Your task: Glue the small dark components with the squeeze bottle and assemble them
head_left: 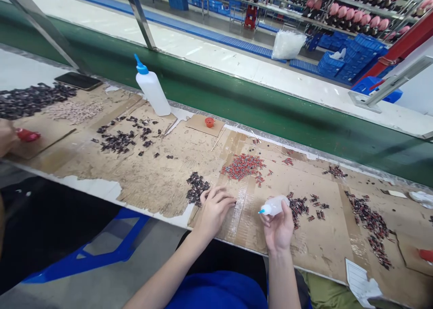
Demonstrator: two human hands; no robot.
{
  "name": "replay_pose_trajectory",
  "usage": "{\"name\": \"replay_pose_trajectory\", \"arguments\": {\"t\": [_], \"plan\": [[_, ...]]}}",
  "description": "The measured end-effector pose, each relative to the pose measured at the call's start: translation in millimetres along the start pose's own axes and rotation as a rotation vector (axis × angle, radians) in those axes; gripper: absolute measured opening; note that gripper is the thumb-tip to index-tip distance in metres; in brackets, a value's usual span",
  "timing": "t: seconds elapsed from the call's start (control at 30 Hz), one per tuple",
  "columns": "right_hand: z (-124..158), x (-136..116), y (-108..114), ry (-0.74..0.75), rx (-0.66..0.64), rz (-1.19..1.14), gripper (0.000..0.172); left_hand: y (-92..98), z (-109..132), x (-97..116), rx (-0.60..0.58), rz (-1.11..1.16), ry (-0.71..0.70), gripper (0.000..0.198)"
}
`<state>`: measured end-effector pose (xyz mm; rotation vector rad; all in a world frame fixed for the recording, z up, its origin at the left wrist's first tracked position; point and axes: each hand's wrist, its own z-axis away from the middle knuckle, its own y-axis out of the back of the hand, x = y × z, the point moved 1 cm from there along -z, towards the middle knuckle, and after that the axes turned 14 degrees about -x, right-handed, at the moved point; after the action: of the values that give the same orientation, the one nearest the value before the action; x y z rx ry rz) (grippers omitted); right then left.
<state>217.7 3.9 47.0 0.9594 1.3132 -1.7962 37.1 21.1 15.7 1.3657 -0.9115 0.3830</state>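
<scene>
My left hand rests low over the cardboard with its fingers spread. Its thumb side is beside a pile of small black parts. A tiny dark spot shows at one fingertip; I cannot make out what it is. In my right hand is a small translucent squeeze bottle, lying tilted with its blue nozzle pointing left. Beyond my hands is a heap of small red-and-black parts. Another pile of dark reddish parts lies just right of the bottle, partly behind my fingers.
A large white bottle with a blue spout stands at the back left, and a small red cup sits nearby. More black parts lie left. A phone is farther left. Another person's hand is at the left edge.
</scene>
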Motion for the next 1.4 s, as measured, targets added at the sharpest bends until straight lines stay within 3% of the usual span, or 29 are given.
{"name": "replay_pose_trajectory", "arguments": {"t": [0.17,0.3,0.47,1.07,1.4], "plan": [[-1.7,10.6,-14.8,-0.011,0.094,0.091,0.035,0.8,3.3,-2.2,-0.017,0.008,0.013,0.020],[-3.9,16.2,-12.2,0.086,0.152,0.339,0.042,0.2,3.4,-7.8,-0.028,0.050,0.013,0.019],[-1.8,21.4,-8.7,0.129,0.137,0.564,0.045,-0.9,0.9,-9.9,-0.020,0.099,0.062,0.017],[-0.7,21.3,-13.9,0.116,0.105,0.620,0.037,7.7,-4.0,-4.8,-0.050,0.165,0.115,0.011],[-1.4,26.7,-7.1,0.147,0.151,0.644,0.037,8.9,-4.3,-3.3,-0.068,0.144,0.144,0.011]]}}
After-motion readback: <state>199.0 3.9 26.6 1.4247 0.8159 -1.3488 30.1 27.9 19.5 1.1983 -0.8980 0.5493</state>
